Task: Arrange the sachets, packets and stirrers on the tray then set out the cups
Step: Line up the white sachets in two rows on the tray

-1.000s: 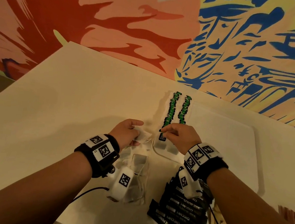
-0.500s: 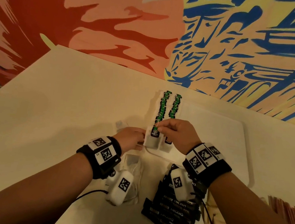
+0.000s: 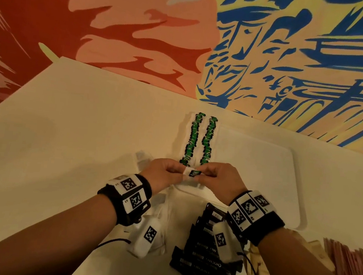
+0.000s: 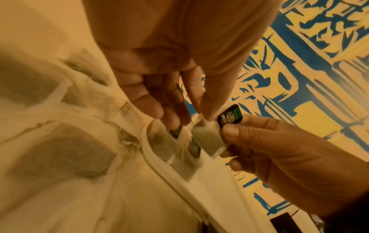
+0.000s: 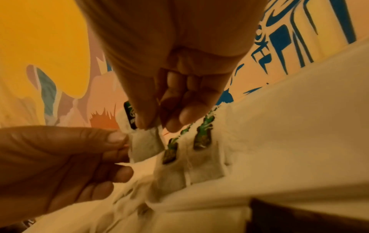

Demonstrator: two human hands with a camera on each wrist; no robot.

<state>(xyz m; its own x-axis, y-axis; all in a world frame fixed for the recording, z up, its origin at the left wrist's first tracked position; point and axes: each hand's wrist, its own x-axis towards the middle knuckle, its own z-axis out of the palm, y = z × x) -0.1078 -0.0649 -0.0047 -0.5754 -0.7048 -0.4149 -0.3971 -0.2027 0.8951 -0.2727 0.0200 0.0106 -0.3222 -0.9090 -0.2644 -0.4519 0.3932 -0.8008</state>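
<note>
- Holding one tea bag between them, the left hand and the right hand are meeting just above the near left corner of the white tray.
- The left hand's thumb and fingers are pinching the bag's left edge, as the left wrist view is showing.
- The right hand's fingertips are pinching the bag's right side, next to its green and black tag.
- Two rows of tea bags with green tags are lying along the tray's left edge, running from the hands toward the far side of the tray.
- A loose heap of tea bags is sitting on the table, just off the tray's near left corner, under the left wrist.
- A pile of black packets is lying off the tray's near edge, beneath the right wrist.
- Pale wooden stirrers are showing near the tray's near right corner.
- A painted wall is rising beyond the tray's far side.
</note>
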